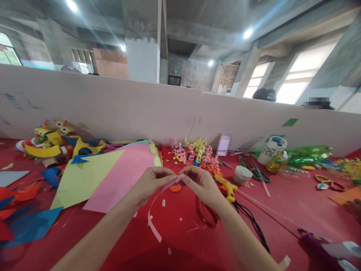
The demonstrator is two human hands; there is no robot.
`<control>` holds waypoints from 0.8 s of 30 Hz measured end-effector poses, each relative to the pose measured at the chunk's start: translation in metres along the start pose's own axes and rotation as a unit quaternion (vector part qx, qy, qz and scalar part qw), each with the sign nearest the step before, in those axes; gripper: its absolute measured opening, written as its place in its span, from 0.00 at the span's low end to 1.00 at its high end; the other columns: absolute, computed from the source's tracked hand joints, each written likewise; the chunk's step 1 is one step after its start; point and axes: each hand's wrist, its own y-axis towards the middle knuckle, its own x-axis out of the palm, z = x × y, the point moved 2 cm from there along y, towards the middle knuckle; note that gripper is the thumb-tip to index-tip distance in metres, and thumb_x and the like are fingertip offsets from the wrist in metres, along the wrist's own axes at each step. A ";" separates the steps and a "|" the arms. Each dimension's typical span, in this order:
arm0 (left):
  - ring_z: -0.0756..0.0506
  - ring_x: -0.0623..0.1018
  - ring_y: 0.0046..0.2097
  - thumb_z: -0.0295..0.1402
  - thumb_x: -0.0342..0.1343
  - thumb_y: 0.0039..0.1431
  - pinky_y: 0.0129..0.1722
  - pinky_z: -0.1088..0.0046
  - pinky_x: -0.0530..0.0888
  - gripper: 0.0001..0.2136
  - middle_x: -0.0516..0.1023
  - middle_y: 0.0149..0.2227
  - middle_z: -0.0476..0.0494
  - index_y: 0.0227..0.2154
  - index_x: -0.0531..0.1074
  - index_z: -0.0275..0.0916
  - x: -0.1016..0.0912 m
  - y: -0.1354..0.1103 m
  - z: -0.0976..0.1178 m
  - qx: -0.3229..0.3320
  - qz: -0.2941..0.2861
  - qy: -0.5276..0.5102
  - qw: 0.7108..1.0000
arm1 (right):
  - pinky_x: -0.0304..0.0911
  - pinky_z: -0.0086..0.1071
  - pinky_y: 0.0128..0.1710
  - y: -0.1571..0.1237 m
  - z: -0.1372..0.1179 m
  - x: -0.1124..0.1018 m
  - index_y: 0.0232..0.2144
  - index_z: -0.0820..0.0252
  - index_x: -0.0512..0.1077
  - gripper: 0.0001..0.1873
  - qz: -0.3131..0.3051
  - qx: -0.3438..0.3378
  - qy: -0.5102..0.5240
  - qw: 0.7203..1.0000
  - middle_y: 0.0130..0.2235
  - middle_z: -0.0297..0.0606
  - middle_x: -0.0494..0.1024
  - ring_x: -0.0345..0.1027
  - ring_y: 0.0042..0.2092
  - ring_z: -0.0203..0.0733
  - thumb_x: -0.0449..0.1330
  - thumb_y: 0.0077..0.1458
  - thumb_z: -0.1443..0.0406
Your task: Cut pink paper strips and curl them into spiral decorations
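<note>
My left hand [153, 181] and my right hand [200, 183] meet above the red table [180, 233], both pinching one end of a thin pink paper strip [154, 215]. The strip curls down from my fingers and its loose end rests on the tabletop. Just behind my fingertips lies a small orange paper disc [175, 188]. A cluster of small curled paper pieces [197, 153] in pink and yellow sits farther back by the wall.
Pink, yellow and green paper sheets [113, 175] lie left. A yellow glue gun [228, 187] with black cord, red scissors [208, 215], a white cup [242, 174], green scissors [261, 174], a white bottle [272, 149] and green bottles [308, 155] sit right. A white partition [141, 109] runs behind.
</note>
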 end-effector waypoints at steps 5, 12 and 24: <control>0.48 0.75 0.32 0.33 0.60 0.46 0.36 0.72 0.70 0.04 0.79 0.26 0.47 0.23 0.76 0.38 0.000 -0.001 0.002 0.020 -0.004 0.057 0.998 | 0.62 0.28 0.30 0.000 0.003 0.002 0.28 0.60 0.67 0.11 -0.005 0.006 -0.032 0.999 0.25 0.32 0.70 0.65 0.28 0.33 0.58 0.51 0.58; 0.47 0.75 0.33 0.35 0.60 0.46 0.38 0.71 0.69 0.06 0.78 0.26 0.48 0.24 0.77 0.38 0.000 0.000 0.000 0.009 -0.018 0.069 0.997 | 0.63 0.29 0.30 0.001 0.001 0.000 0.27 0.60 0.68 0.13 -0.032 0.026 -0.030 0.999 0.24 0.32 0.70 0.65 0.27 0.34 0.58 0.52 0.56; 0.49 0.72 0.31 0.35 0.61 0.46 0.38 0.73 0.68 0.07 0.76 0.23 0.48 0.22 0.76 0.36 0.003 0.000 -0.001 0.034 0.058 0.019 0.998 | 0.63 0.29 0.28 0.002 0.012 0.013 0.24 0.60 0.66 0.19 -0.032 0.057 0.041 0.997 0.23 0.33 0.72 0.65 0.24 0.33 0.58 0.49 0.50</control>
